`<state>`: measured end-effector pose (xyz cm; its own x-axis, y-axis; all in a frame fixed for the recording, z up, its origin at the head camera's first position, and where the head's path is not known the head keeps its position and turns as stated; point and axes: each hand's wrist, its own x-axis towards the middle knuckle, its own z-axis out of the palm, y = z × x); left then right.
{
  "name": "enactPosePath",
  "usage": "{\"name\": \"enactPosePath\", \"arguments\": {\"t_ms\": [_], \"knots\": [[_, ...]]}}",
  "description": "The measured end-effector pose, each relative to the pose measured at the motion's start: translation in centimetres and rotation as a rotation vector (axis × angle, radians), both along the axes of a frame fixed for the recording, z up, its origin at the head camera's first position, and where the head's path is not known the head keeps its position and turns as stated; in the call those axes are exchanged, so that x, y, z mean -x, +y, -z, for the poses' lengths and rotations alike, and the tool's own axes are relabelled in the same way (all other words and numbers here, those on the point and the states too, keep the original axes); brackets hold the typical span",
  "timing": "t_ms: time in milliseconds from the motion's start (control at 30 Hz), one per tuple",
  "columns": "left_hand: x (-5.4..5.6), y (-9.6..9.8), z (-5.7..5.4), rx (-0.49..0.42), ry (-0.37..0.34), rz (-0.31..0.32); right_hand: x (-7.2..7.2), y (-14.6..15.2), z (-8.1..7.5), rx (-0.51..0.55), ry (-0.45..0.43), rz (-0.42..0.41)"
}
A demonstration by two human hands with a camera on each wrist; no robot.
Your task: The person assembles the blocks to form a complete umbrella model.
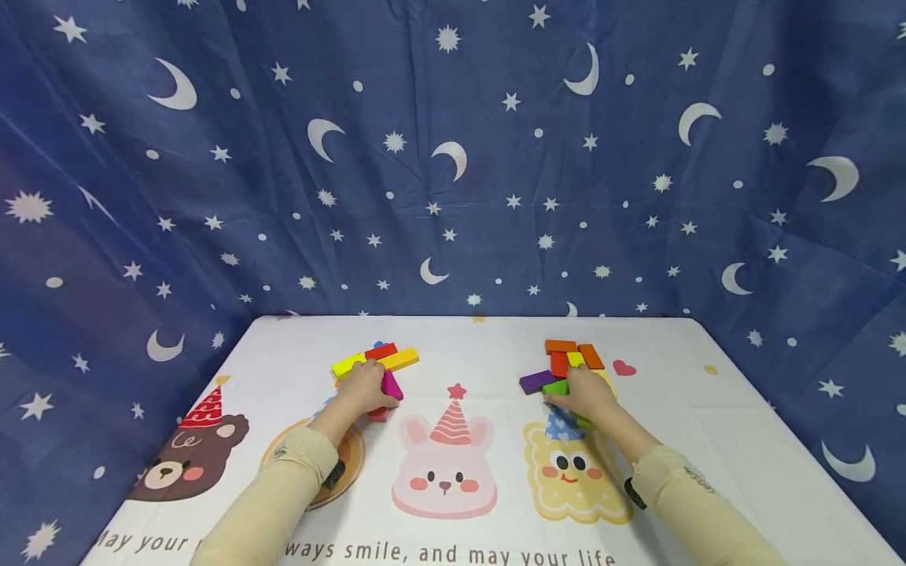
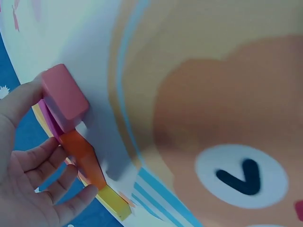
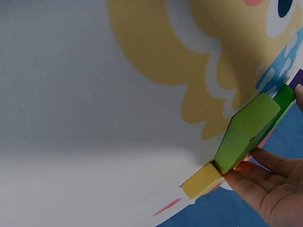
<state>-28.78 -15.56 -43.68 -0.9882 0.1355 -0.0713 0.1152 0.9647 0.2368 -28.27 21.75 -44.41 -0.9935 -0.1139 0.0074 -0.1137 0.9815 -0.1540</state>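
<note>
My left hand (image 1: 363,387) lies over a cluster of colored wooden blocks left of the middle. Its thumb touches a pinkish-red block (image 2: 66,92); the fingers spread beside an orange block (image 2: 84,158) and a magenta block (image 1: 391,385). Yellow blocks (image 1: 399,359) and a red block (image 1: 381,350) lie just beyond. Over a second cluster to the right is my right hand (image 1: 593,393), fingertips against a light green block (image 3: 248,130) and its thumb by a darker green block (image 3: 285,100). A purple block (image 1: 535,383), orange blocks (image 1: 561,346) and a red block (image 1: 558,364) lie around it.
A white tablecloth (image 1: 467,354) printed with cartoon animals and lettering covers the table. Behind it hangs a dark blue curtain (image 1: 481,157) with moons and stars. Part of a blue piece (image 1: 379,343) shows behind the left cluster.
</note>
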Motion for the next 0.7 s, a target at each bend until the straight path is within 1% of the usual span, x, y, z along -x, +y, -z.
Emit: {"name": "enactPosePath", "arguments": {"t_ms": [100,200,433,567,700], "knots": [[0.15,0.25,-0.12,-0.007,-0.014,-0.028,0.09,-0.04,0.22,0.017,0.006,-0.006],[0.20,0.34,-0.19,-0.017,-0.021,-0.040,0.07,-0.09,0.42,0.019,0.021,-0.017],[0.10,0.25,-0.20,-0.053,-0.011,-0.066,0.24,-0.29,0.35,0.024,0.010,0.028],[0.24,0.34,-0.17,-0.057,0.009,-0.063,0.28,-0.32,0.23,0.051,0.022,0.046],[0.22,0.42,-0.09,-0.046,0.012,-0.055,0.04,-0.32,0.38,0.084,0.026,0.037]]}}
